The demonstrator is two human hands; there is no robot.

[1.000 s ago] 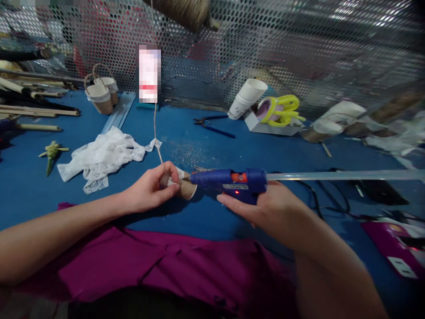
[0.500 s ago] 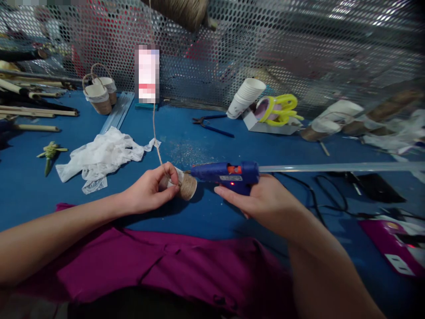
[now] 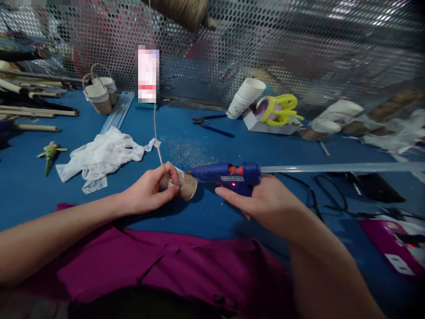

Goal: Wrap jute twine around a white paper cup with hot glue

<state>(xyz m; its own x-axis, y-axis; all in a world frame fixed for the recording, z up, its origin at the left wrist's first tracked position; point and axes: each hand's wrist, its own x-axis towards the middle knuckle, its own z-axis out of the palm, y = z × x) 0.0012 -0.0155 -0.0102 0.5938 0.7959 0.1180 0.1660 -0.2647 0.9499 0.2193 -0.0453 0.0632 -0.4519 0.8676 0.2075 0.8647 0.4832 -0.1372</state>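
Note:
My left hand [image 3: 156,188] is closed around a small paper cup [image 3: 188,187] lying on its side, its lower part wound with brown twine. From my left fingers the loose twine [image 3: 156,128] runs up toward a large spool [image 3: 181,12] at the top. My right hand [image 3: 259,197] grips a blue hot glue gun [image 3: 229,173] with a red light on its body. Its nozzle points left, at the cup's upper side by the twine edge. A long clear glue stick [image 3: 332,167] sticks out of the gun's back toward the right.
White lace [image 3: 102,155] lies to the left, with finished cup baskets [image 3: 98,99] behind it. Pliers [image 3: 214,125], stacked paper cups [image 3: 245,97] and yellow-handled scissors [image 3: 282,110] stand at the back. A black cord [image 3: 308,190] trails right. A perforated metal panel [image 3: 219,57] closes the rear.
The glue gun and my right hand have shifted very slightly to the right. My left hand and the cup have hardly moved.

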